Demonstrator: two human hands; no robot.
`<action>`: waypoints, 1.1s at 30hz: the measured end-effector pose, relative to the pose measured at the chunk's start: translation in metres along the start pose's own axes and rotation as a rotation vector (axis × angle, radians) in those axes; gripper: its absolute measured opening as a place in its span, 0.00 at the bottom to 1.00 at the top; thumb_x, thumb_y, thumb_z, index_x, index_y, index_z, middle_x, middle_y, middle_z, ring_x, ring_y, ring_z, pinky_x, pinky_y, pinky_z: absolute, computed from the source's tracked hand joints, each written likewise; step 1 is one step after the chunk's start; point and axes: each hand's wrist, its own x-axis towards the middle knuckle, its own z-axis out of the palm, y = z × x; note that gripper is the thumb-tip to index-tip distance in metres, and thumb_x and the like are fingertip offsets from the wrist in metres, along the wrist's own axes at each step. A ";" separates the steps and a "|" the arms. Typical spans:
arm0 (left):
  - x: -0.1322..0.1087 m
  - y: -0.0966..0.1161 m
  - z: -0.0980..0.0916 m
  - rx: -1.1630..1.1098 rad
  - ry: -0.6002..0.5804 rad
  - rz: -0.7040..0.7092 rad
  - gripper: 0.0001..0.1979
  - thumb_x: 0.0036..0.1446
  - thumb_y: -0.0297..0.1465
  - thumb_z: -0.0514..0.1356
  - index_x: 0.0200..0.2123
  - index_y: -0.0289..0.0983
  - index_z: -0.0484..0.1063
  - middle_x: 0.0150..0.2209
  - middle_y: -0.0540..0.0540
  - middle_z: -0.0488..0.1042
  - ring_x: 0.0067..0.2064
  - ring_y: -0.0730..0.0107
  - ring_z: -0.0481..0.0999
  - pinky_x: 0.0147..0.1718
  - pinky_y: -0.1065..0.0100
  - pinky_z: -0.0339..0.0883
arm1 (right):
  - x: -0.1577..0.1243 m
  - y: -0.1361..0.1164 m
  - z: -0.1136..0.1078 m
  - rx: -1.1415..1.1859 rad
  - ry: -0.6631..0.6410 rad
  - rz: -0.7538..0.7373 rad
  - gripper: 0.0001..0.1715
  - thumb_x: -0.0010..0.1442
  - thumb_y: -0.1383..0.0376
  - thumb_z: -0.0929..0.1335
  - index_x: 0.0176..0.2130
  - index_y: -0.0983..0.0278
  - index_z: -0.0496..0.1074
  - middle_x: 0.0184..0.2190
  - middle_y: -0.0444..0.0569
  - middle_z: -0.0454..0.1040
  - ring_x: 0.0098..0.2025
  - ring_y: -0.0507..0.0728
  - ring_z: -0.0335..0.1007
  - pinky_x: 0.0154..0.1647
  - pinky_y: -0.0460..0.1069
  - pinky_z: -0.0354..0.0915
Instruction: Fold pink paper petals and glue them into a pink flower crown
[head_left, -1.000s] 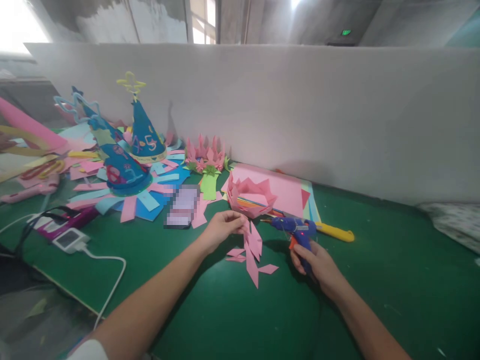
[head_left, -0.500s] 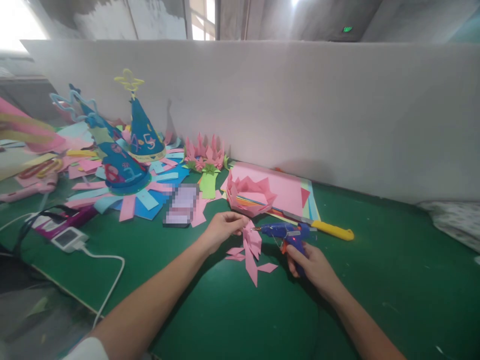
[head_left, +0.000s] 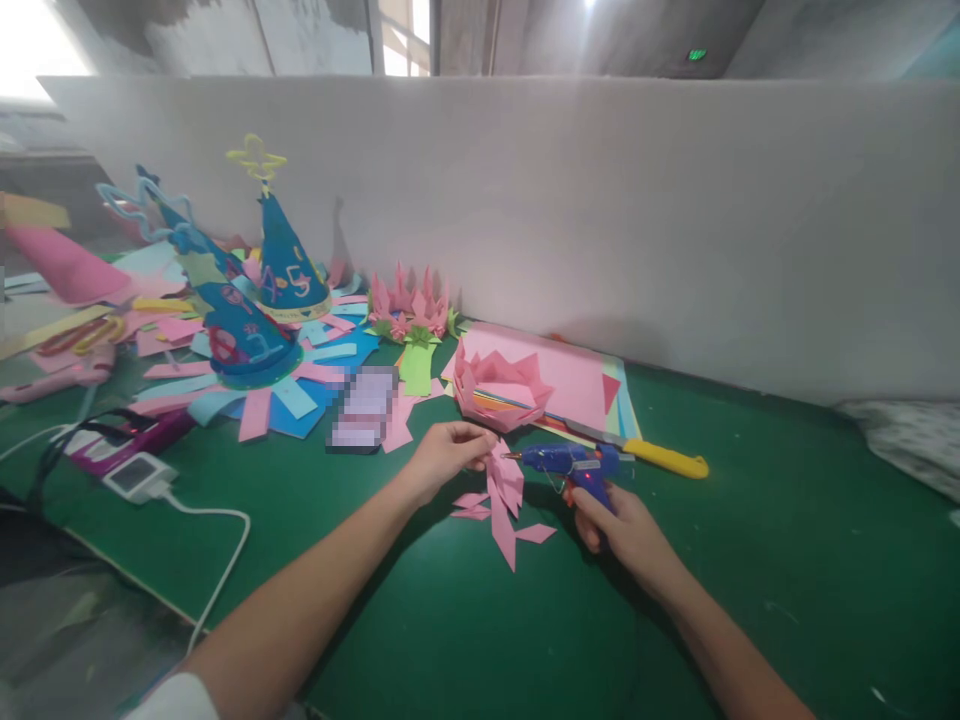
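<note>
My left hand (head_left: 444, 456) pinches the top of a cluster of pink paper petals (head_left: 505, 492) lying on the green mat (head_left: 750, 560). My right hand (head_left: 622, 525) grips a blue hot glue gun (head_left: 574, 464), whose nozzle points left and touches the petals near my left fingers. A small red light glows on the gun. Loose pink paper scraps lie around the cluster. Just behind stands a folded pink paper crown shape (head_left: 499, 390).
A stack of coloured paper sheets (head_left: 577, 385) and a yellow-handled knife (head_left: 660, 461) lie behind the gun. Blue party hats (head_left: 247, 320), a pink paper flower (head_left: 411, 310), paper strips and a phone (head_left: 365, 408) sit left. A charger with cable (head_left: 142, 478) lies at the mat's left edge. A white wall backs the table.
My right hand swung the glue gun left and lowered it until its nozzle reached the pink petals. My left hand stayed on the petals.
</note>
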 end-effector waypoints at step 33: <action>-0.001 0.002 0.000 -0.049 0.017 -0.026 0.15 0.40 0.36 0.68 0.30 0.31 0.75 0.24 0.50 0.72 0.22 0.83 0.67 0.27 0.75 0.65 | 0.002 0.001 0.000 -0.084 -0.020 -0.022 0.29 0.54 0.43 0.61 0.16 0.61 0.58 0.11 0.42 0.61 0.16 0.50 0.57 0.21 0.46 0.58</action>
